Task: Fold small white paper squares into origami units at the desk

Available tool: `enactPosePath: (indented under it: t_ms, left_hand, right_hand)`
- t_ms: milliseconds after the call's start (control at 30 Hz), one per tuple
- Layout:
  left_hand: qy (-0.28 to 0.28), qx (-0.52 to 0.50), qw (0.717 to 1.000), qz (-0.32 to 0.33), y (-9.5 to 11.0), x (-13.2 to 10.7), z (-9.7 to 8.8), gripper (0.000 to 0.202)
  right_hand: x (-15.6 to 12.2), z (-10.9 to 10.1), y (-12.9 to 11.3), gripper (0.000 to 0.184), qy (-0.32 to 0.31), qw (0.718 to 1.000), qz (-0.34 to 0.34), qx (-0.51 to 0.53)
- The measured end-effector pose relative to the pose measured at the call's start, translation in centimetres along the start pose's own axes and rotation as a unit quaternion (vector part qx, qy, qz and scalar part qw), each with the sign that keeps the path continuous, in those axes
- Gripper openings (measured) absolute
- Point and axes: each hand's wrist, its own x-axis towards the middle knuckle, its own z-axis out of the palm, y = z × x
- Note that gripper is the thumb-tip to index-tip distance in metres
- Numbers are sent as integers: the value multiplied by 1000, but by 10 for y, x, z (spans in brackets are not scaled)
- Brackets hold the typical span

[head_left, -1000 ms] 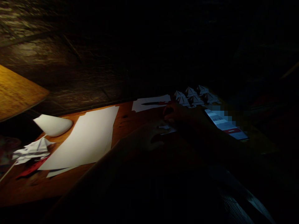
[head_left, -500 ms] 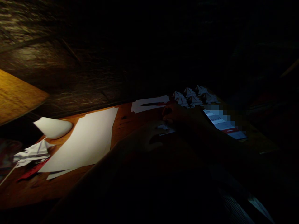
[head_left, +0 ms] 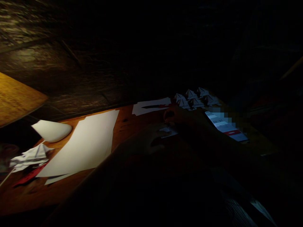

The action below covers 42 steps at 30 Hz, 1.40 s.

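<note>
A small piece of folded white paper [head_left: 170,132] lies on the dark tabletop between my hands. My left hand [head_left: 146,138] comes in from the left, its fingers holding the paper's left edge and its thumb lower down. At the paper's upper edge is my right hand [head_left: 177,116], fingers curled and pinched against it. Deep shadow hides most of both hands. Just beyond them stand several folded white paper shapes [head_left: 196,102] with pointed tops, set in rows.
A lit phone [head_left: 222,126] lies to the right. Large white sheets [head_left: 82,145] spread over the left of the wooden table [head_left: 125,118]. Behind, a dark-bladed knife [head_left: 153,107] rests on smaller paper pieces [head_left: 139,107]. Far left are a curled white sheet [head_left: 52,130], crumpled paper [head_left: 32,157] and a red strip [head_left: 30,175].
The view has shifted slightly, and things on the table sit a little further left. Both hands keep nearly the same place on the folded paper.
</note>
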Motion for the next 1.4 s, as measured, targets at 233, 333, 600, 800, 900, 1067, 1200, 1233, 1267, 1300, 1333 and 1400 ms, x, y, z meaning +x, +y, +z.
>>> enactPosePath:
  t_ms: [233,333,600,800,900,1067,1200,1233,1267,1300,1333,1400]
  left_hand:
    - [7,-3,1000,-4,2,0,1,56]
    - [13,-10,1000,4,1,0,2,54]
    - [17,-31,999,6,3,1,-1,57]
    - [16,-35,999,8,0,1,1,57]
    - [17,-40,999,3,0,1,1,56]
    - [17,-41,999,7,1,4,-1,55]
    - [35,3,999,13,0,6,3,49]
    - [37,8,999,12,0,6,3,48]
    - [35,7,999,9,0,7,4,47]
    - [32,1,999,4,0,7,4,46]
    - [26,-8,1000,-1,0,8,4,47]
    - [17,-17,1000,-4,-1,8,3,48]
  right_hand:
    - [-5,-4,-1,16,-6,999,16,-45]
    - [-5,-5,3,15,-20,999,6,-26]
    - [-5,-4,1,18,-15,999,42,-19]
    - [-6,-6,-7,16,-11,998,60,-14]
    - [-4,-5,-13,16,-12,996,87,-8]
    - [1,-1,-15,15,-10,994,107,4]
    - [-1,1,-3,14,-12,998,55,-1]
    - [-2,1,1,15,-11,999,39,-8]
    - [-3,0,3,15,-5,1000,25,-14]
    - [-4,-1,5,15,-4,1000,12,-20]
    - [-5,-2,6,14,-2,1000,1,-26]
    - [-6,-6,5,13,6,999,-21,-37]
